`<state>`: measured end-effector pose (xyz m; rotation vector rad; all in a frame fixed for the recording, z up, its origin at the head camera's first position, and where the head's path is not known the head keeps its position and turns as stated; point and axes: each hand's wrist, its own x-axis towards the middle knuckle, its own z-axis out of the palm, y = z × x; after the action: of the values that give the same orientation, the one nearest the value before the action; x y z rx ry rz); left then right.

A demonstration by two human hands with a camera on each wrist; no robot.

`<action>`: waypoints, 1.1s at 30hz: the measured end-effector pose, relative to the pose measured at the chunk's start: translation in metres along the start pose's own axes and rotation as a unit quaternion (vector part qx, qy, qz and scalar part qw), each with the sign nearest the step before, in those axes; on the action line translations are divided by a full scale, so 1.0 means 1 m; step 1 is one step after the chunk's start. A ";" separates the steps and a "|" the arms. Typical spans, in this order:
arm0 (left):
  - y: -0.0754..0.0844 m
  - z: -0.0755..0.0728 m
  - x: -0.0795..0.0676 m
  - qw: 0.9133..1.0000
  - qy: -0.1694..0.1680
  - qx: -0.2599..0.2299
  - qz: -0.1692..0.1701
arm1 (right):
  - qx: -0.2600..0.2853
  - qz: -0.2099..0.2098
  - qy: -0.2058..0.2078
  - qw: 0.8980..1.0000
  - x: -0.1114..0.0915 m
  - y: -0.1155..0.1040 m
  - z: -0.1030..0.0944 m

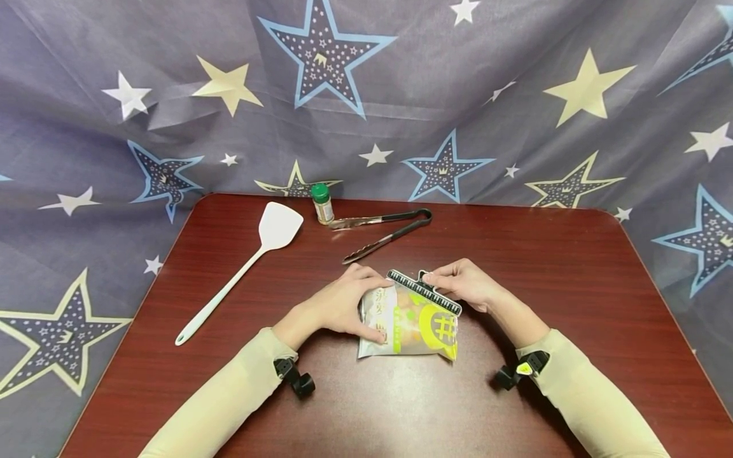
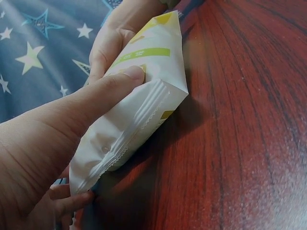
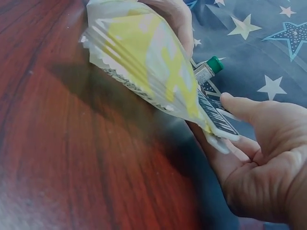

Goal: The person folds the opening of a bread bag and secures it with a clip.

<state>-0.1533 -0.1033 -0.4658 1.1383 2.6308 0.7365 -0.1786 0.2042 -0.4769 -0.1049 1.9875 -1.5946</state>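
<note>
A plastic food bag [image 1: 413, 337], white, clear and yellow-green with round light-brown pieces showing through, is at the front middle of the table. My left hand [image 1: 342, 304] grips its left end, thumb over the front and the other fingers behind, as the left wrist view shows with the white crimped seal [image 2: 129, 136]. Across the bag's upper right edge lies a long clip [image 1: 425, 292] with a black-and-white piano-key pattern. My right hand [image 1: 468, 286] pinches the clip's handle between thumb and fingers. In the right wrist view the clip [image 3: 217, 114] sits on the bag's edge.
Farther back on the dark red table [image 1: 550, 267] lie metal tongs [image 1: 395, 236] with black handles, spread apart. Beside their tip stands a green-capped seasoning bottle [image 1: 323, 207]. A white spatula [image 1: 246, 267] lies at left. A star-patterned cloth [image 1: 366, 137] hangs behind.
</note>
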 end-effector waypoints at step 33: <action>0.000 -0.002 -0.001 1.000 -0.009 -0.014 -0.007 | -0.309 -0.163 0.155 0.924 -0.013 -0.002 0.013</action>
<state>-0.1531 -0.1049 -0.4641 1.1112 2.6022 0.7553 -0.1619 0.1978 -0.4712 -0.4739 2.7880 -1.1486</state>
